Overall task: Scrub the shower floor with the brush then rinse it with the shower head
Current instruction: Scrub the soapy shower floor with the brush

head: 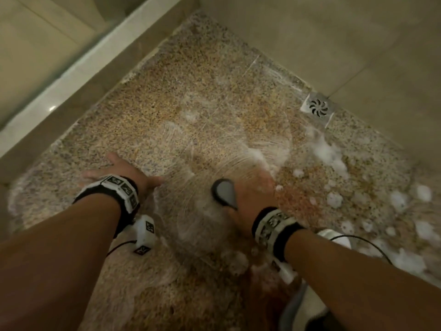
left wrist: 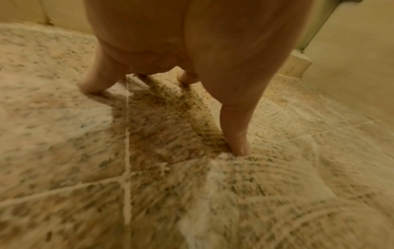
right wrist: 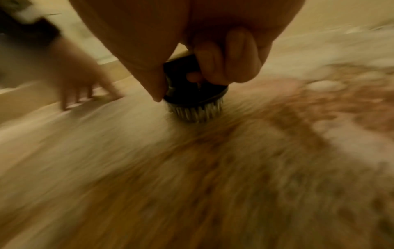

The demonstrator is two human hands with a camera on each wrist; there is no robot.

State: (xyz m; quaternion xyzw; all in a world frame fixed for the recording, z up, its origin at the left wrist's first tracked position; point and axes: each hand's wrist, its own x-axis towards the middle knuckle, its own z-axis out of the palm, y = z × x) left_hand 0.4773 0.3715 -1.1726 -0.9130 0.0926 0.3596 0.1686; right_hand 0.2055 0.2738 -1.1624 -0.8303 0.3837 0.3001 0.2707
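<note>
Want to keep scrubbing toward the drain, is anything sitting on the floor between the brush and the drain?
Nothing solid. Between the brush and the drain lie only wet shower floor and foam clumps.

Head view: from above, facing steeply down on the speckled shower floor (head: 191,96), drain (head: 318,107) at upper right. Left wrist view: low and close, along splayed fingers (left wrist: 236,134) onto the floor. Right wrist view: low, blurred, close behind the brush (right wrist: 194,94). Shared by all: soapy floor beside the brush.
</note>
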